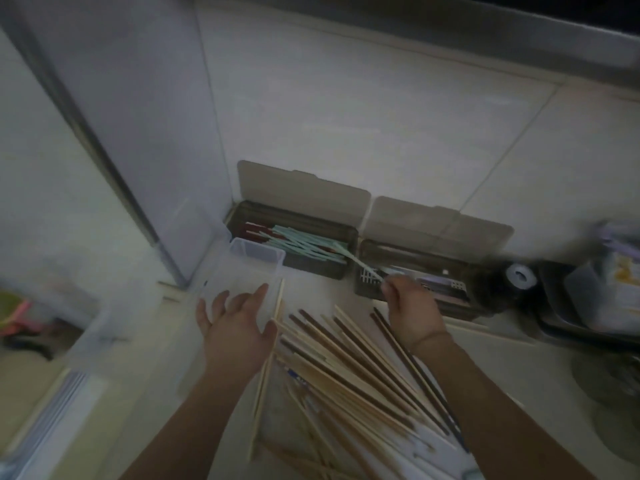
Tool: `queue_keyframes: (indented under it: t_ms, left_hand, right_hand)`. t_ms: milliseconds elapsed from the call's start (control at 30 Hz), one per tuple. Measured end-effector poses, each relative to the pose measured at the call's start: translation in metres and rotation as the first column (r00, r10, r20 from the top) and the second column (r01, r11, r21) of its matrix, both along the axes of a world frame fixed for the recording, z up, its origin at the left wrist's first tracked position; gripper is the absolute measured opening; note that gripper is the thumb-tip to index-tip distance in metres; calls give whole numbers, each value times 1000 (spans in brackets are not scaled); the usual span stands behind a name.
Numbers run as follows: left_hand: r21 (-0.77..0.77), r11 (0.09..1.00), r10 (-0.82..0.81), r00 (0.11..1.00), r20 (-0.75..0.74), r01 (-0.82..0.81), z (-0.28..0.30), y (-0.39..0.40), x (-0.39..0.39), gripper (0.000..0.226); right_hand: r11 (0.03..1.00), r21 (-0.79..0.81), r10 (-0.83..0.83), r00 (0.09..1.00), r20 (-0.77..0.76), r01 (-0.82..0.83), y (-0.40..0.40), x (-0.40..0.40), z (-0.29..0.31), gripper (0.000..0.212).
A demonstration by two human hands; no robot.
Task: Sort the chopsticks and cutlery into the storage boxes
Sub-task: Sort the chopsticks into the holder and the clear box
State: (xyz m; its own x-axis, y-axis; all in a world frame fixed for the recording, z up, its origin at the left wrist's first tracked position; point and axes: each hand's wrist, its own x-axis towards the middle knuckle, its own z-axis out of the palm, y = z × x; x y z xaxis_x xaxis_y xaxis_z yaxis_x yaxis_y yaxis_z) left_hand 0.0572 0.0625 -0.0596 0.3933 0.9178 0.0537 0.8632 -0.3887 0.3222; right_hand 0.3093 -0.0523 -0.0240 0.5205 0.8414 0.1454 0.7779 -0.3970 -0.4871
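Note:
Two brown storage boxes stand against the tiled wall with lids up. The left box (313, 261) holds several mint-green chopsticks and some red ones. The right box (412, 256) holds cutlery, blurred. My right hand (412, 311) pinches the near end of a mint-green chopstick (356, 259) whose far end reaches into the left box. My left hand (237, 327) hovers with fingers spread over a clear plastic bin (256, 252). A fan of wooden and dark brown chopsticks (349, 368) lies on the counter between my forearms.
A black round container with a grey lid (519, 276) stands right of the right box. Beside it is a dark tray with a clear container (602, 292). A metal sink rim (609, 393) shows at the right edge. At the left the counter edge drops to the floor.

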Motion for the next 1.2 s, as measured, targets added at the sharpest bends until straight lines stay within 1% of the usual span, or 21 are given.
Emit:
queue_keyframes:
  t_ms: [67, 133, 200, 300, 367, 433, 500, 567, 600, 667, 767, 833, 867, 900, 933, 1000, 1067, 1133, 1200]
  left_hand:
    - [-5, 1000, -4, 1000, 8, 4, 0, 1, 0, 67]
    - [-14, 1000, -12, 1000, 8, 12, 0, 2, -1, 67]
    - [-31, 999, -20, 1000, 10, 20, 1, 1, -2, 66]
    - [-43, 999, -25, 1000, 11, 26, 1, 1, -2, 64]
    - [-45, 999, -24, 1000, 3, 24, 1, 1, -2, 64]
    - [-42, 999, -30, 1000, -1, 30, 1, 1, -2, 64]
    - [-44, 998, -36, 999, 6, 36, 0, 0, -2, 64]
    - [-42, 998, -36, 999, 8, 37, 0, 0, -1, 64]
    - [-42, 998, -35, 999, 3, 35, 0, 1, -1, 64]
    - [-46, 998, -34, 999, -11, 33, 1, 1, -1, 64]
    - [-56, 998, -36, 999, -16, 35, 1, 1, -2, 63]
    - [-52, 998, -33, 999, -7, 32, 1, 0, -2, 63]
    - [-49, 998, -32, 999, -5, 31, 1, 0, -1, 62]
    - [-47, 998, -30, 1000, -2, 30, 1, 0, -1, 62]
    - [-46, 999, -27, 1000, 0, 27, 2, 0, 0, 63]
    - [-42, 999, -26, 1000, -15, 25, 2, 0, -1, 65]
    - [-39, 999, -30, 999, -21, 29, 0, 0, -1, 66]
    - [-41, 999, -26, 999, -19, 25, -1, 0, 0, 67]
    - [-26, 999, -21, 1000, -14, 21, -1, -1, 1, 66]
  right_hand:
    - [995, -2, 96, 989, 109, -96, 40, -1, 2, 16]
    - [990, -26, 139, 969, 205, -137, 73, 1, -2, 21]
    - [980, -163, 154, 953, 263, -113, 98, 3, -8, 25]
    - [919, -392, 176, 927, 332, -34, 119, 4, -17, 20]
    - [893, -449, 199, 906, 374, -10, 122, 3, -23, 18]
    - [916, -398, 208, 897, 390, -40, 123, 5, -28, 17]
    - [963, -250, 193, 908, 372, -102, 122, 7, -31, 13]
    - [985, -97, 167, 928, 334, -142, 125, 7, -30, 9]
    - [987, -63, 162, 936, 312, -150, 127, 6, -29, 10]
    - [983, -90, 181, 936, 303, -160, 135, 2, -28, 14]
    - [960, -225, 238, 912, 334, -168, 148, -3, -26, 20]
    - [943, -292, 252, 914, 318, -158, 152, -3, -24, 21]
    - [944, -292, 241, 924, 296, -153, 151, -4, -22, 20]
    - [956, -250, 218, 940, 263, -152, 149, -4, -20, 20]
    - [972, -176, 191, 956, 221, -154, 142, -4, -18, 18]
    - [987, 17, 156, 974, 167, -161, 115, -1, -12, 13]
    - [976, 168, 111, 977, 181, -142, 69, 7, -11, 12]
    - [975, 210, 27, 981, 194, -68, 10, 18, -11, 19]
    - [975, 214, -99, 971, 216, 52, -56, 32, -14, 26]
